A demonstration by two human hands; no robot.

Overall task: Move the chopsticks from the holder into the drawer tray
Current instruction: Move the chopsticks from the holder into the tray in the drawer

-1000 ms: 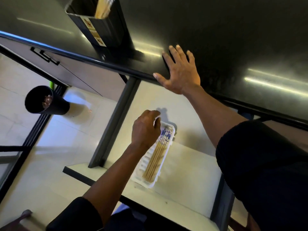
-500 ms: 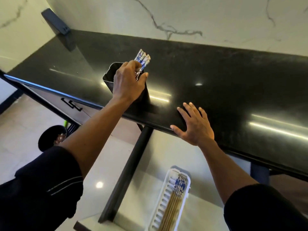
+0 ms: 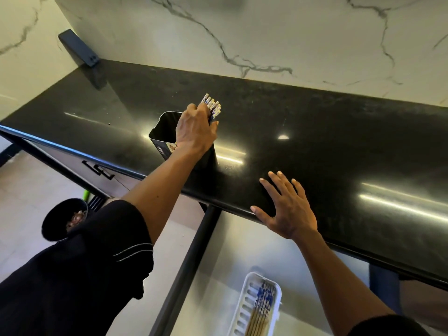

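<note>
Tray [image 3: 244,309] sits nearest us at bottom centre of frame, white and slotted, in the open drawer [image 3: 218,263], with several chopsticks already lying lengthwise in it. Above it, our right hand [image 3: 286,209] lies flat on the black counter [image 3: 339,141] edge, fingers spread, holding nothing. Further up, centre frame, our left hand [image 3: 196,132] has its fingers closed round the remaining chopsticks [image 3: 212,105] at the mouth of the black holder [image 3: 164,132]. Patterned ends stick out above the fingers, long axis roughly upright, tilted toward upper right. Left hand is clearly the nearer one. We judge the next move as a lift along that axis, then down to the tray. Counter edge stands between holder and tray. Dark phone [image 3: 78,48] leans at upper left, well clear.
</note>
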